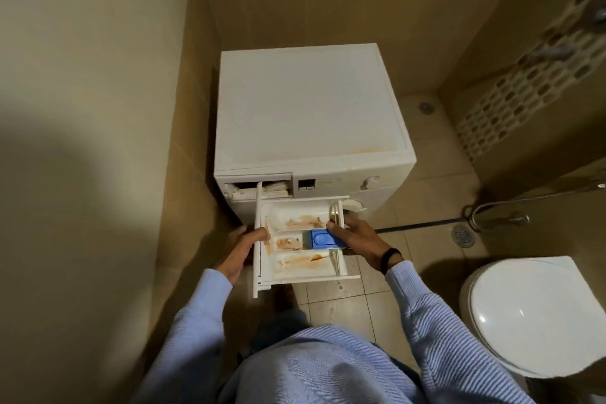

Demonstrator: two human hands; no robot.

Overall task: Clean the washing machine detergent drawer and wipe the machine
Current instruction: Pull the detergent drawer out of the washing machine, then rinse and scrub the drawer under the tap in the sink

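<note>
Drawer (301, 261) is out of the washing machine (308, 108), held just in front of its open slot (262, 188). Left hand (241, 251) grips the drawer's left end and right hand (357, 238) grips its right end. Orange stains inside.

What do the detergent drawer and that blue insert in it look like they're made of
The detergent drawer looks like white moulded plastic, smooth and faintly glossy, with thin partition walls; orange-brown residue stains it. The blue insert is probably plastic too: matte, evenly coloured, with crisp moulded edges.
</note>
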